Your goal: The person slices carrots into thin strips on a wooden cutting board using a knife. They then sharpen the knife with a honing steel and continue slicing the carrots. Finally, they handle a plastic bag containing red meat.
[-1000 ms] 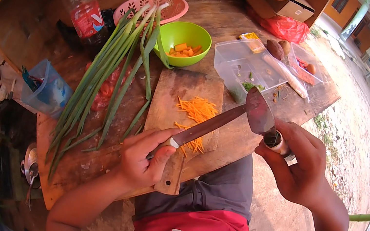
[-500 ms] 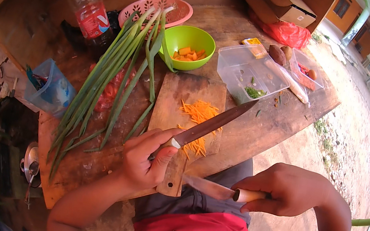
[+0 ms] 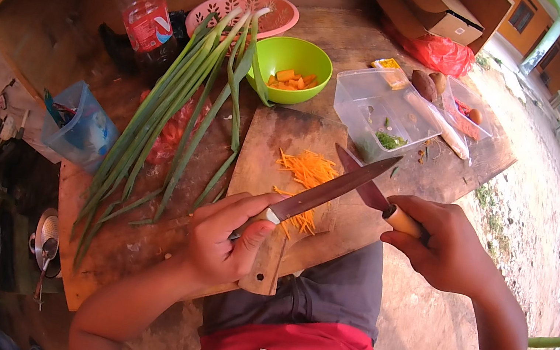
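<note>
My left hand [image 3: 226, 234] is closed round the pale handle of a long kitchen knife [image 3: 317, 197], its blade slanting up to the right. A second knife [image 3: 404, 222] has its wooden handle in my closed right hand [image 3: 445, 248]. The two blades cross above the wooden cutting board [image 3: 267, 144]; whether they touch I cannot tell. Beneath them, thin orange shreds that look like carrot [image 3: 307, 168] lie on the board. Long spring onions [image 3: 172, 100] stretch across the table left of the board.
Behind the board is a green bowl [image 3: 319, 69] with orange chunks. Nearby are a pink basket [image 3: 289, 18], a clear plastic container [image 3: 355, 87] with chopped greens, a plastic bottle [image 3: 145, 12] and a blue tub [image 3: 89, 134]. The wooden table's [image 3: 437, 174] right edge slants beside my right hand.
My right hand has moved up and away from me. Its knife, earlier low by the board's handle, now crosses the left knife near its tip. My left hand has hardly moved.
</note>
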Demonstrator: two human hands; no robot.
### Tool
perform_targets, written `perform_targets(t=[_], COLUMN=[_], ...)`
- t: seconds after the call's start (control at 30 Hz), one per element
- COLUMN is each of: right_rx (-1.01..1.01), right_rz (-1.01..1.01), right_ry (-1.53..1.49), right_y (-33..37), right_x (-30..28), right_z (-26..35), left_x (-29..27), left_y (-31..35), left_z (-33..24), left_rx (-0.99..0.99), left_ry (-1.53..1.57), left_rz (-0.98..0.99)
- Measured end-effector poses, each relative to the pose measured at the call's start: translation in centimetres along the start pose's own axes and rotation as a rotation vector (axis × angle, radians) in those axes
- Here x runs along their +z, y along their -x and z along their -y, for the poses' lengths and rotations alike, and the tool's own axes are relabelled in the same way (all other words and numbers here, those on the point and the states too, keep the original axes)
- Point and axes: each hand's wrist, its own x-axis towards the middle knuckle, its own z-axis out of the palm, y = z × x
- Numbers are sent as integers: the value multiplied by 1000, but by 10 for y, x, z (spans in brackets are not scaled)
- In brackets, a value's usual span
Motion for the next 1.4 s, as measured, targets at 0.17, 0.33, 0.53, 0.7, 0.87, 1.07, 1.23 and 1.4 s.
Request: perform_targets(t=[0.17, 0.33, 0.53, 0.7, 0.87, 1.07, 1.23, 1.4], right_rx=[342, -246, -213, -106, 162, -162, -40, -241], right_rz=[362, 313, -243, 44, -250, 67, -199, -411], right_ry=[-740, -253, 224, 297, -343, 333, -149, 30], right_y=[-3, 7, -3, 4, 0, -1, 4, -2], right_x=[-17, -6, 5, 15, -6, 9, 6, 10], right_z=[23, 15, 18, 2, 23, 1, 6, 1], left_x=[1, 5, 4, 1, 5, 4, 6, 0], left_y=[4, 0, 2, -2, 3, 2, 1, 3], left_z=[-4, 1, -3, -3, -2, 0, -1, -2], left_rx=[-19, -4, -31, -22, -5, 17, -9, -26], left_ry=[-22, -2, -29, -4, 3, 32, 40, -2], left_rz=[38, 18, 12, 8, 48, 42, 33, 96])
